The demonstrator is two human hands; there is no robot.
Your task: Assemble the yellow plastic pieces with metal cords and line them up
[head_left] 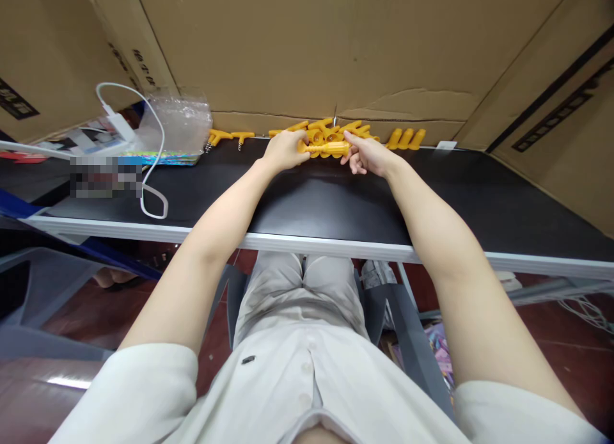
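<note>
Over the back of the black tabletop, both my hands hold one slim yellow plastic piece (337,149), which looks like part of a corkscrew. It lies level, thin toward the left and thicker toward the right. My left hand (284,152) is closed on its left end, which the fingers partly hide. At the thicker right end, the thumb and forefinger of my right hand (368,155) pinch it, the other fingers loosely curled. Right behind is a pile of yellow T-shaped handles and tubes (320,126). Two yellow T-handled corkscrews (219,137) with metal spirals lie left of my left hand.
Three yellow tapered sleeves (405,139) stand in a row right of the pile. A small white piece (446,145) lies beyond them. At left are a clear plastic bag (177,121), a looped white cable (162,134) and colourful packets (165,158). Cardboard walls (307,54) enclose the table (330,207).
</note>
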